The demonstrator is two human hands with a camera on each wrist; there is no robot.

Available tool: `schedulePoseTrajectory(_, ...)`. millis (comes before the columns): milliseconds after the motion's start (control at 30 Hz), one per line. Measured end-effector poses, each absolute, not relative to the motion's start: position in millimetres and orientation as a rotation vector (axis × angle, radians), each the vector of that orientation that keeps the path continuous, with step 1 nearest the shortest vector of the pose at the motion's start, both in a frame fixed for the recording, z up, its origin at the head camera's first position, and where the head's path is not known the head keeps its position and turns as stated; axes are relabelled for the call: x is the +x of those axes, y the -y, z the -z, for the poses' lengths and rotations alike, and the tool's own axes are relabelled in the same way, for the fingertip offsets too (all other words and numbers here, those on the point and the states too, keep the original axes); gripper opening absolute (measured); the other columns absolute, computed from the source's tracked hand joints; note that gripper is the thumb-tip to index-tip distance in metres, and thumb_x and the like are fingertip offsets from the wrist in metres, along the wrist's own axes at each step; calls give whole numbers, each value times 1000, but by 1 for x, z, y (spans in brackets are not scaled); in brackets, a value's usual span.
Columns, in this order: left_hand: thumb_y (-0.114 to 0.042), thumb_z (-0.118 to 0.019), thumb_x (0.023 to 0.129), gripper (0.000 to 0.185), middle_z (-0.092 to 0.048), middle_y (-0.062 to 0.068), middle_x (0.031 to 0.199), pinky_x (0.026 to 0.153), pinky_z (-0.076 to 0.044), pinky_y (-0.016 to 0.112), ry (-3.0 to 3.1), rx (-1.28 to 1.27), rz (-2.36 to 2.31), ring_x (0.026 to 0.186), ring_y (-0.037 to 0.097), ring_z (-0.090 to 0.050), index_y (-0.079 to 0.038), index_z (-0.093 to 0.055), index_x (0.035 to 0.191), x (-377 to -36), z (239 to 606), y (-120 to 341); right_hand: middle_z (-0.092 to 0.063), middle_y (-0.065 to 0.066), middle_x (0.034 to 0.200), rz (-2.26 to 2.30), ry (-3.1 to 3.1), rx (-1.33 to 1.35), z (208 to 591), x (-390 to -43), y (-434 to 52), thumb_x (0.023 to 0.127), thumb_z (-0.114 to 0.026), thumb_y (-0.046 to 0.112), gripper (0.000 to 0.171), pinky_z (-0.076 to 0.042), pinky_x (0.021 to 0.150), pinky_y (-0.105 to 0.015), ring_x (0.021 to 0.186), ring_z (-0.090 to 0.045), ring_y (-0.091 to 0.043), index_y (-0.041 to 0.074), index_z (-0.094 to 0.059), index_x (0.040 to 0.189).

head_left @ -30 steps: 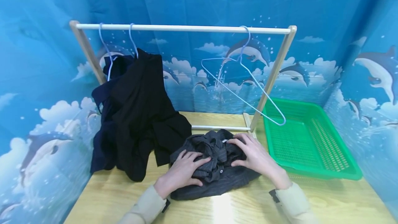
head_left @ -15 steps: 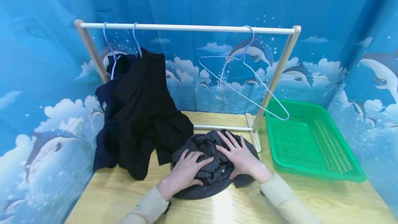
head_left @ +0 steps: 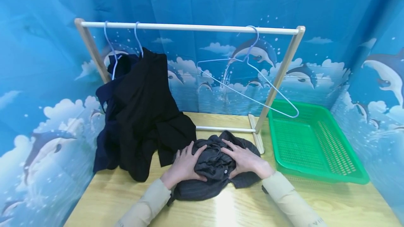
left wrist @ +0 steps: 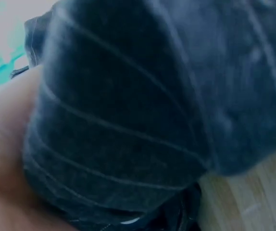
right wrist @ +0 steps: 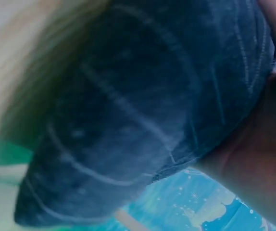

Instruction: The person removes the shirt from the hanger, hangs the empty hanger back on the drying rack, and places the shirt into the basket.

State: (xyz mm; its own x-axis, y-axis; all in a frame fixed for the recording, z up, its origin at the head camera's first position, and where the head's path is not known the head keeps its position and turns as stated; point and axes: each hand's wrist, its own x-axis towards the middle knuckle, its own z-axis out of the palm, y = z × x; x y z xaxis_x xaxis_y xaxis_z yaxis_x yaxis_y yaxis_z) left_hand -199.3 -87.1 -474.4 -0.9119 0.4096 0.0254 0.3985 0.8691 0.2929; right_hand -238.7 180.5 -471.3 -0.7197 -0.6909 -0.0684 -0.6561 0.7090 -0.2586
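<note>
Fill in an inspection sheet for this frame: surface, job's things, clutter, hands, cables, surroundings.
Surface: wooden table, glare patch near the front edge.
Job's things: crumpled grey striped shirt lying on the table in front of the wooden rack; empty wire hanger hanging tilted on the rail.
Clutter: two dark garments on hangers at the rack's left end; green basket, empty as far as visible.
Hands: left hand and right hand cup the shirt from both sides, fingers curled into the cloth.
Cables: nothing seen.
Surroundings: blue dolphin-print curtain on three sides.
</note>
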Motion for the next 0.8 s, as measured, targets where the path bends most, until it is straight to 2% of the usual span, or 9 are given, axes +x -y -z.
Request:
schedulePoseTrajectory(133,-57,-90,67,104,-52,21,134,95,-43,58,-2951,655,-410,117,40,-55,-27,-41,153,-203,474,87,-38,-24,155,312,-2761,-1037,472,-239,-178,74,-91,40,95,-44,97,-69,134,-46,-50,8,-45,151)
schedulePoseTrajectory(233,-57,-88,70,94,-58,15,120,88,-43,52,-2987,705,-365,105,33,-59,-28,-47,149,-202,475,86,-48,-26,147,272,-2818,-1042,473,-237,-176,74,-90,37,89,-47,97,-64,129,-51,-50,9,-49,148)
schedulePoseTrajectory(400,-54,-87,72,80,-64,10,107,82,-45,47,-3101,813,-314,95,30,-65,-26,-57,140,-195,478,83,-59,-28,133,212,-2936,-1110,474,-228,-171,70,-93,36,85,-54,81,-58,109,-65,-44,8,-57,142)
schedulePoseTrajectory(533,-54,-86,74,71,-68,6,102,85,-46,46,-3200,884,-244,94,26,-68,-27,-61,135,-189,478,81,-66,-23,124,190,-3026,-1142,475,-219,-170,70,-92,40,80,-56,68,-51,92,-70,-37,12,-61,138)
schedulePoseTrajectory(667,-52,-82,80,63,-69,2,105,92,-45,49,-3283,942,-194,95,23,-68,-31,-62,135,-182,468,79,-69,-23,118,222,-3122,-1164,468,-209,-173,69,-92,42,78,-55,61,-47,85,-71,-36,12,-63,135)
schedulePoseTrajectory(800,-47,-82,83,60,-69,3,106,90,-48,49,-3352,1014,-224,94,24,-68,-32,-60,137,-177,445,73,-70,-17,110,272,-3255,-1178,447,-200,-181,64,-94,41,78,-52,55,-43,79,-70,-33,11,-66,130)
